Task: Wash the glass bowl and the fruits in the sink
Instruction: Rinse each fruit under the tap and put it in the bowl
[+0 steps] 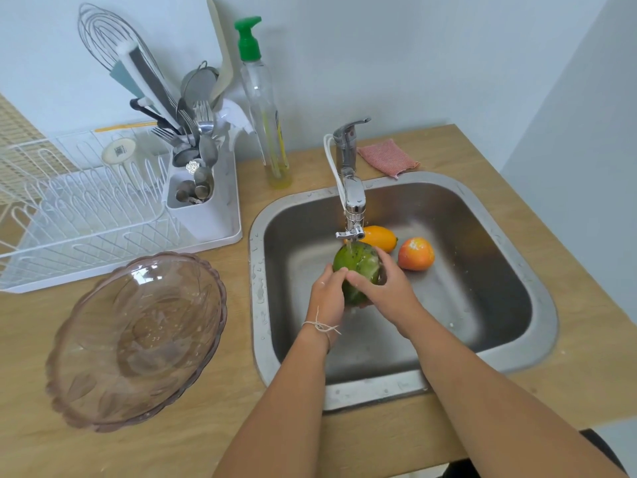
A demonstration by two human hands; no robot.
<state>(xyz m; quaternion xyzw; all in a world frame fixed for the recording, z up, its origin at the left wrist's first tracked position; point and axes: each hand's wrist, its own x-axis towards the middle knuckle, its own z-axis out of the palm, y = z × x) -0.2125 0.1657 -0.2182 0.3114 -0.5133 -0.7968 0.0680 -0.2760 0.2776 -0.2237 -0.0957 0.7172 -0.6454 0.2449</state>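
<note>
A person's left hand (327, 288) and right hand (382, 288) cradle a green fruit (356, 267) under a thin stream from the tap (351, 201), over the middle of the steel sink (537, 305). The fingers of both hands are curled and pressed against the fruit's wet skin, the left from its near-left side, the right across its near-right side.

To rinse it well, the fruit likely wants turning under the stream so every side meets the water, with the grip kept firm, since the wet rind looks slippery and a drop would strike the basin.

Two more fruits lie on the sink floor just beyond the hands: an orange-yellow fruit (379, 238) partly behind the tap's spout, and a red-orange fruit (416, 253) to its right, beaded with water. They lie close to the stream and could crowd the hands as the green one is turned.

The glass bowl (138, 339), tinted pink, rests tilted on the wooden worktop (206, 443) left of the sink, droplets inside it. Farther left stand a white dish rack (69, 215) and a cutlery holder (196, 201); a soap bottle (265, 108) and a pink cloth (387, 157) lie at the far edge, clear of the work.
</note>
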